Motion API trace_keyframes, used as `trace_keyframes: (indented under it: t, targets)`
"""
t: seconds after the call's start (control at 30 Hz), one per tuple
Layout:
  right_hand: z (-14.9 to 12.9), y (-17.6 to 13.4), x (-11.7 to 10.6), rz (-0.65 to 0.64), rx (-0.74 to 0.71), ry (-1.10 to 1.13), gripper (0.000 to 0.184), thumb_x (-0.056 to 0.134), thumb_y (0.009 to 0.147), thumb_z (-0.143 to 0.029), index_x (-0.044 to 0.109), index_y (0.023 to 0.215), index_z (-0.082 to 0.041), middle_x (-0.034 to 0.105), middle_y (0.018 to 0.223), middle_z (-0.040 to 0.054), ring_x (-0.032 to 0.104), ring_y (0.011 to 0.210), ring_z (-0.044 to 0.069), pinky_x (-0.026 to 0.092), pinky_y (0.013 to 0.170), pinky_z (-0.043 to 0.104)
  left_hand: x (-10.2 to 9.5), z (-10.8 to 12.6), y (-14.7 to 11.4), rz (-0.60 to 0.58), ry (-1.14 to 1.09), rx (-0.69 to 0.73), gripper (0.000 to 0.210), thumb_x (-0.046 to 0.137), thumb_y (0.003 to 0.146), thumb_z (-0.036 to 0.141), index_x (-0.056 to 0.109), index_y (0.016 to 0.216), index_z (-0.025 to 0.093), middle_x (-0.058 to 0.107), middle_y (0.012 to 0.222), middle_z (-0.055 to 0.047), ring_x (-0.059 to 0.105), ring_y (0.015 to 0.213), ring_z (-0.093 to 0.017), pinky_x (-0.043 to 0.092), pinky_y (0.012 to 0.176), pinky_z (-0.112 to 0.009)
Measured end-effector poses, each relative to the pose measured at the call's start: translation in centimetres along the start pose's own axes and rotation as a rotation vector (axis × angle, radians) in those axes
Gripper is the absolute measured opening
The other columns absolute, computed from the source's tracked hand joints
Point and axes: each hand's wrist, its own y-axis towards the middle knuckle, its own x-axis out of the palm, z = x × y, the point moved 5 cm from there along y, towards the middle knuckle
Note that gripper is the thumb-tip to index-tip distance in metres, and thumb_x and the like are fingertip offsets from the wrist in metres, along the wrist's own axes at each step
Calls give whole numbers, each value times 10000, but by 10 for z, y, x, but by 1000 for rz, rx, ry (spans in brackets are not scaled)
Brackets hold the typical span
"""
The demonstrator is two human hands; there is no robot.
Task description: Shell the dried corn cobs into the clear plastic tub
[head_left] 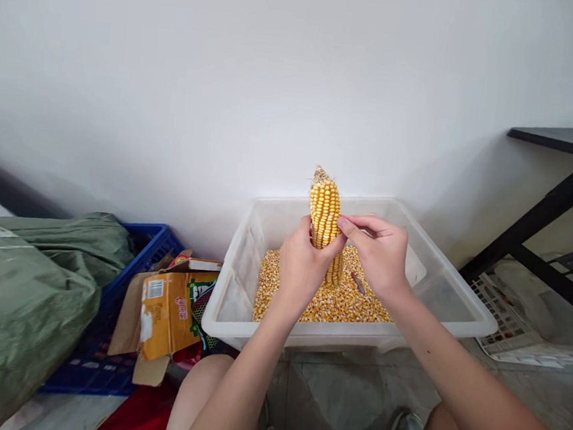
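Note:
An ear of dried yellow corn [325, 205] stands nearly upright above a translucent plastic bin [218, 303]. My left hand [300, 260] is wrapped around its middle. Against the ear's right side press the thumb and fingers of my right hand [381, 247], closed in a pinch at the kernels; whether a loose kernel is between them cannot be made out. Loose corn kernels [329, 306] cover the bin's floor. A small dark purplish-brown, narrow piece [358, 283] lies on the kernels below my right hand.
Left of the bin are an orange cardboard box [172, 312] and a blue plastic crate [108, 306] with a green cloth or bag [33, 300] over it. A black-framed table [549, 198] stands at right, above a white basket [502, 327]. Behind is a white wall [229, 69].

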Motion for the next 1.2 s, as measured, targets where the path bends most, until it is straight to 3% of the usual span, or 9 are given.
trace_keyframes:
  t: [0.1, 0.2, 0.33, 0.57, 0.7, 0.83, 0.97, 1.1, 1.2]
  targets:
    - [1, 0, -2, -12, -39, -79, 143, 729, 805, -326, 740, 800, -184, 739, 849, 61, 696, 807, 198, 583, 800, 369, 1, -1, 1, 15, -26, 11, 315, 680, 813, 495, 625, 961, 223, 695, 853, -61, 621, 739, -200, 420, 669, -301]
    - [9, 4, -6, -93, 23, -62, 168, 722, 817, -351, 726, 814, -183, 744, 847, 65, 703, 815, 201, 586, 807, 372, 1, -9, 4, -23, -101, 2, 299, 690, 809, 472, 626, 952, 218, 692, 861, -62, 620, 747, -199, 416, 663, -290]
    - [17, 12, -19, -40, 87, 0, 189, 719, 831, -367, 740, 856, -181, 749, 839, 66, 709, 809, 198, 592, 809, 387, 0, -18, 6, -81, -90, -27, 330, 712, 782, 495, 642, 940, 213, 684, 848, -60, 600, 719, -196, 404, 643, -285]
    - [-24, 12, -29, 40, -290, -263, 132, 684, 866, -278, 783, 948, -251, 734, 1072, 67, 676, 1043, 239, 550, 958, 457, -5, -6, 1, 10, 331, 153, 500, 759, 716, 410, 698, 1195, 281, 627, 817, -56, 550, 802, -242, 401, 717, -330]
    - [-25, 14, -25, -92, -335, -379, 282, 738, 808, -257, 763, 1088, -266, 684, 1246, 65, 622, 1165, 264, 555, 952, 471, -7, -4, -2, 48, 554, 250, 545, 738, 728, 343, 682, 1266, 278, 567, 800, -60, 501, 826, -247, 409, 730, -350]
    - [-7, 19, -26, -186, -180, -332, 287, 749, 797, -295, 768, 1076, -230, 716, 1147, 82, 674, 1035, 236, 602, 814, 403, -9, 0, -7, 83, 683, 419, 579, 726, 738, 287, 652, 1311, 302, 560, 848, -67, 466, 833, -240, 418, 735, -359]
    - [-2, 20, -28, -232, -138, -307, 151, 719, 828, -310, 801, 936, -242, 755, 1010, 61, 699, 953, 219, 589, 827, 401, -9, 5, -12, 119, 765, 531, 549, 706, 763, 274, 651, 1308, 311, 550, 884, -77, 451, 841, -242, 425, 751, -369]
    - [-5, 18, -34, -122, -191, -393, 151, 670, 861, -307, 801, 827, -241, 768, 879, 47, 703, 844, 216, 573, 759, 383, -7, 4, -15, 100, 791, 554, 563, 711, 757, 261, 642, 1311, 325, 537, 890, -74, 452, 846, -240, 431, 766, -372]
    - [2, 21, -39, -61, -105, -410, 176, 678, 847, -330, 780, 773, -208, 756, 795, 51, 689, 741, 205, 554, 680, 351, -6, 2, -16, 73, 806, 567, 556, 708, 764, 258, 640, 1311, 334, 534, 905, -75, 457, 865, -244, 431, 772, -374]
